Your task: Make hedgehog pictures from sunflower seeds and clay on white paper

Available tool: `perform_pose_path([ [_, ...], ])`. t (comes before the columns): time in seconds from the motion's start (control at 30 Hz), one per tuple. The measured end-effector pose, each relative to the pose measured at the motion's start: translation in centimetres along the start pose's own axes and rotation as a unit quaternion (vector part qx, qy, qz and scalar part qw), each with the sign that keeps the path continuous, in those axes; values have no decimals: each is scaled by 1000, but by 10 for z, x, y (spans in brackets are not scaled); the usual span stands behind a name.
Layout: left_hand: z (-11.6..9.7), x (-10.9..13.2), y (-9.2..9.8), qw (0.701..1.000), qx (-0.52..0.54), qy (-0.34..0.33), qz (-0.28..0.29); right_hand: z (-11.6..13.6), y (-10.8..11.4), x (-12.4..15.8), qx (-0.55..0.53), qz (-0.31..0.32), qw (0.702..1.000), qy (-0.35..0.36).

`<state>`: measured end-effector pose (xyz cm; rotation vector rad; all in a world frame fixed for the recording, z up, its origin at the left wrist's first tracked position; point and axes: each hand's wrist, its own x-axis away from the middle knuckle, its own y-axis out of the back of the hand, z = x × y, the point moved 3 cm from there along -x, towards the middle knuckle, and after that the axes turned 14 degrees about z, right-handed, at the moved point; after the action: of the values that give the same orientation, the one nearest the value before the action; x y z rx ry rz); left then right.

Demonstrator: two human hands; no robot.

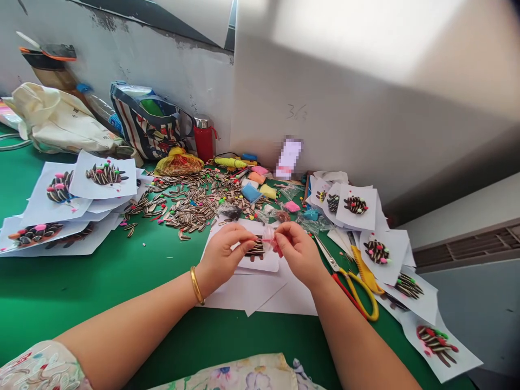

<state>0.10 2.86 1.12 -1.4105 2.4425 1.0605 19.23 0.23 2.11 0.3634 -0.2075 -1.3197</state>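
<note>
My left hand (229,249), with a gold bangle at the wrist, pinches one end of a small piece of red modelling clay (268,240) that seems to be in clear wrap. The other end is between the closed fingertips of my right hand (298,249). Just below the clay lies a white card (268,264) carrying a hedgehog-like figure (255,248) of striped sunflower seeds, partly hidden by my left fingers. Plain white paper sheets (260,292) lie under the card. Right of my right hand are scissors (357,292) with yellow and red handles and a yellow utility knife (364,271).
Loose sunflower seeds (195,200) spread behind my hands, beside coloured clay packets (252,192). Finished seed-figure cards are stacked at the left (105,189) and right (361,216). A red flask (204,141), a striped bag (146,124) and a cream bag (60,119) stand by the wall.
</note>
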Motion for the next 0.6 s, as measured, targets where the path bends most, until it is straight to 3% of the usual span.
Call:
perform_pose_path([
  [0.17, 8, -5, -1, 988, 126, 88, 21, -6, 11, -3, -2, -20, 1000, 5],
  [0.33, 12, -6, -2, 974, 183, 136, 16, 2, 2, -1, -29, 31, 999, 8],
  [0.47, 10, -5, 1, 986, 136, 95, -16, 9, -6, 2, -43, 49, 998, 13],
  [0.6, 3, -6, 0, 996, 82, 34, 17, 7, -8, 2, -43, 52, 998, 6],
])
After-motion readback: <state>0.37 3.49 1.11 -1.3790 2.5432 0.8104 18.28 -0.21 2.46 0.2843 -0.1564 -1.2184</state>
